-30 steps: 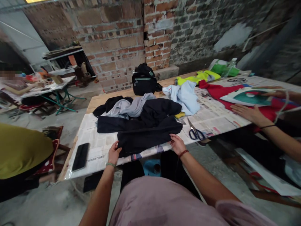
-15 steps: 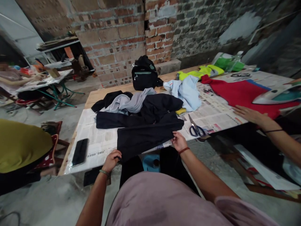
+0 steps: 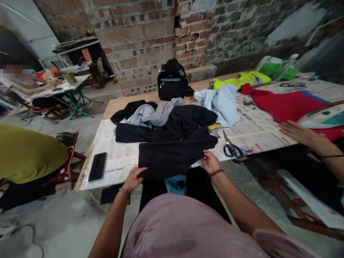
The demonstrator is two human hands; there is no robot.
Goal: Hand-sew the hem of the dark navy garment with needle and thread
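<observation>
A dark garment (image 3: 172,154) lies along the table's near edge, one long leg- or sleeve-like part spread flat and its lower edge hanging past the tabletop. My left hand (image 3: 133,179) pinches its near left corner between thumb and fingers. At the right end, my right hand (image 3: 211,163) grips the near edge with thumb and fingertips. Behind this part, the rest of the dark cloth (image 3: 188,120) is bunched up with a grey garment (image 3: 156,113). Scissors (image 3: 231,147) with dark blue handles lie just right of my right hand, blades pointing away.
A phone (image 3: 98,167) lies on the newspaper-covered table (image 3: 115,157) at left. Behind the clothes are a black backpack (image 3: 173,80) and a light blue garment (image 3: 219,104). At right, a co-worker's hand (image 3: 301,134) rests by an iron (image 3: 325,116) on red cloth (image 3: 287,102).
The view has shifted slightly, so the scene sits further right. My left hand has risen a little at the garment's corner, its fingers now more over the cloth. My right hand keeps its hold.
</observation>
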